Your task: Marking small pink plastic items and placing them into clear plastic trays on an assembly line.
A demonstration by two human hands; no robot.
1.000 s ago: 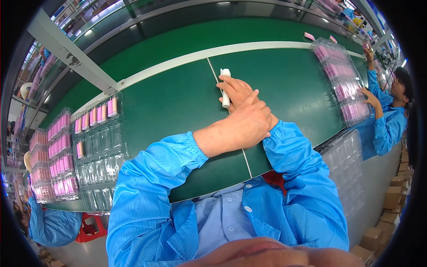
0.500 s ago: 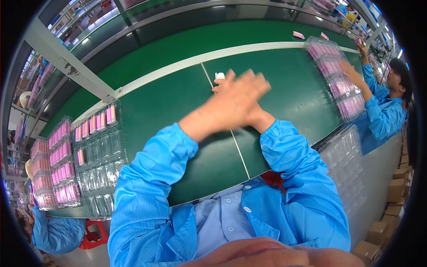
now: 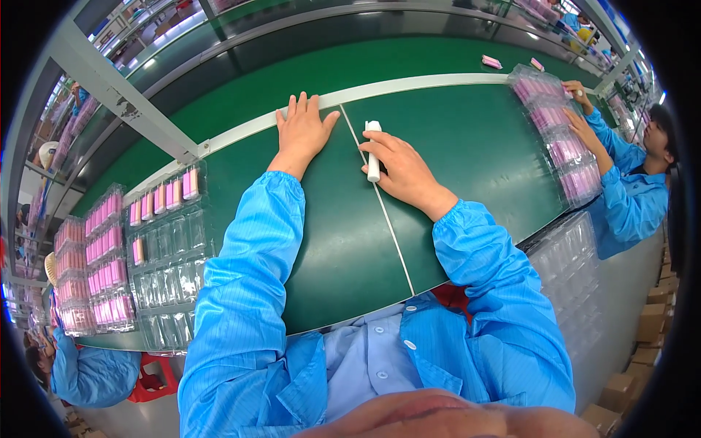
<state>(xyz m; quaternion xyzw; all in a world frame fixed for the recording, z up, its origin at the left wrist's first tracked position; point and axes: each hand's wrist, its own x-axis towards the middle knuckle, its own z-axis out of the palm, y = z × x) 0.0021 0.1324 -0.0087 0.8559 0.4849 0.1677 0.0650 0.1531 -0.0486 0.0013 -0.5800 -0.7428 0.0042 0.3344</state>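
Note:
My left hand (image 3: 303, 136) lies flat near the far edge of the green worktable (image 3: 332, 255), fingers spread, holding nothing. My right hand (image 3: 404, 171) grips a slim white tube-shaped object (image 3: 373, 164) with a wider, notched far end, beside the pale line down the tabletop. The tube points away from me; its exact kind does not show. To my left lies a clear plastic tray (image 3: 169, 237), partly filled with pink and tan pieces (image 3: 162, 197) in its far row, plus a single piece (image 3: 139, 250) one row nearer.
Further left are trays filled with pink pieces (image 3: 109, 270). At the right, a co-worker (image 3: 628, 186) reaches over another filled tray (image 3: 558, 139); below it are empty clear trays (image 3: 566, 270). Two pink pieces (image 3: 491, 62) lie on the green belt past the pale rail. A grey post (image 3: 120, 98) rises at far left.
My hands were crossed and blurred over the white object; now they are apart. The left hand has moved left onto the table, while the right hand holds the white tube.

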